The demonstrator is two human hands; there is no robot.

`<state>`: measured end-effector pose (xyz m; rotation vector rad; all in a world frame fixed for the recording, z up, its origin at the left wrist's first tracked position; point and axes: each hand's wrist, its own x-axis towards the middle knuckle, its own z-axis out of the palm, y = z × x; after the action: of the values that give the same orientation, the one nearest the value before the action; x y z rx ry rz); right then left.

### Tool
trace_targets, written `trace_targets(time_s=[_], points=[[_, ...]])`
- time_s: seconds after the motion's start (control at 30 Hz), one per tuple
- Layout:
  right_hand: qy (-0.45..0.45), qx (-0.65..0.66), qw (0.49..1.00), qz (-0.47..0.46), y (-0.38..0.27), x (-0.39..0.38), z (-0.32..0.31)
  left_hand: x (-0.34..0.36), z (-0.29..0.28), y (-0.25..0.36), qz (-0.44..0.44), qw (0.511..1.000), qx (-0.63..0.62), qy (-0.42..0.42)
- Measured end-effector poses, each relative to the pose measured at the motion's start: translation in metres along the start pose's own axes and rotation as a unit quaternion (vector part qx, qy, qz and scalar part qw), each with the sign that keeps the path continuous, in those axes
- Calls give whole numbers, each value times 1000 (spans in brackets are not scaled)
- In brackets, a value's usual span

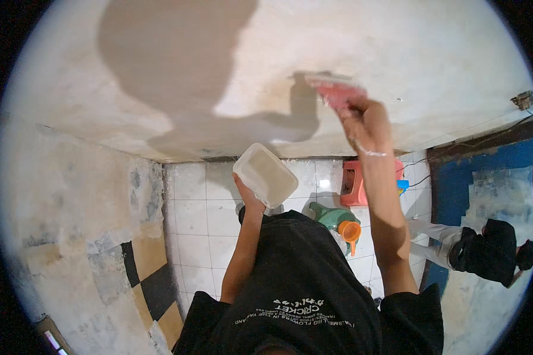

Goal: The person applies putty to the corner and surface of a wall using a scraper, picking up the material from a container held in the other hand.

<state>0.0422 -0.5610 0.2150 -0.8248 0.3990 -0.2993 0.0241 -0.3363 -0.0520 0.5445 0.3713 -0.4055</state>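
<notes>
My right hand (368, 125) is raised to the pale wall (266, 65), its fingers closed round a red putty scraper (341, 94). The wide edge of the scraper lies at the wall surface, and motion blurs both hand and tool a little. Lower down, my left hand (250, 194) grips a whitish plastic tub (285, 167) by its near left side. The tub is tilted with its open top facing up; how much it contains I cannot tell. A large shadow of my head and arm falls on the wall.
On the white tiled floor (190, 216) stand a red plastic stool (354, 184), a green container (330, 215) and an orange dipper (349, 231). Another person (485, 251) in dark clothes is at the right, near a blue panel (447, 183). A cable (474, 144) runs along the right wall.
</notes>
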Motion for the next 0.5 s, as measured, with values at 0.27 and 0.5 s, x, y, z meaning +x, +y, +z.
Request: trace_targets(time_s=[0.27,0.5], points=[[-69,-390,916,-68,67,103,-99,-6,-2,-3,0,1000,-23,16],[-77,-338,932,-103,-32,17,6,-11,-30,7,28,999,15,32]])
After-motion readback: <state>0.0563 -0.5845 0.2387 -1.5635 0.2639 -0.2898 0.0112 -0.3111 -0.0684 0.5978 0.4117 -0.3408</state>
